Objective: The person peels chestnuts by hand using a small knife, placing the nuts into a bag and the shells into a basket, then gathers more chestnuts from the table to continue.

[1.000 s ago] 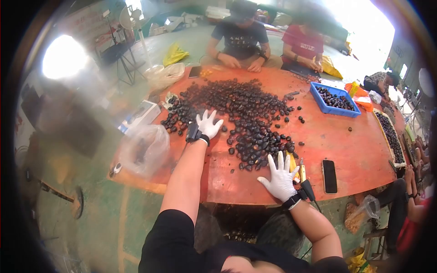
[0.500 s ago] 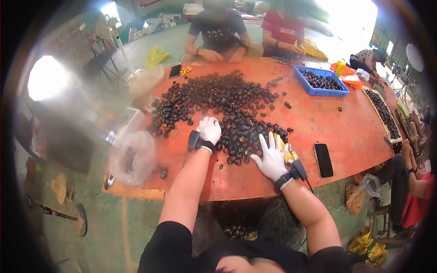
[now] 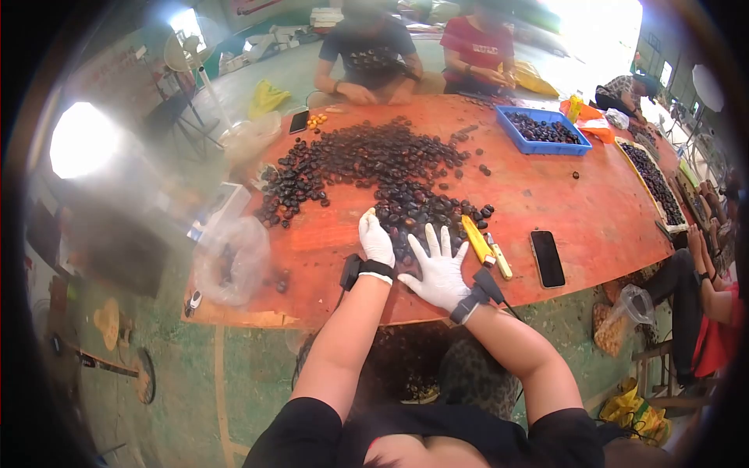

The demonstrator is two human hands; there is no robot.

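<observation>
Dark, glossy nut-like pieces [image 3: 367, 152] lie in a wide heap on the red table [image 3: 312, 269]. My left hand [image 3: 376, 239], in a white glove, is at the near left edge of the heap, its fingers drawn together; whether anything is between them is too small to tell. My right hand [image 3: 438, 271], also gloved, lies with fingers spread over the near end of the heap. Just right of it are a yellow tool [image 3: 477, 240] and a knife-like tool with a pale handle [image 3: 499, 257].
A phone [image 3: 548, 259] lies at the right, a blue crate [image 3: 542, 132] of dark pieces at the back right. A plastic bag [image 3: 234, 261] is at the left. Two people [image 3: 367, 58] sit across the table; a long tray [image 3: 651, 181] stands at the far right.
My left hand has moved right, and my right hand has moved left and nearer to me, off the yellow tool. The two hands are closer together.
</observation>
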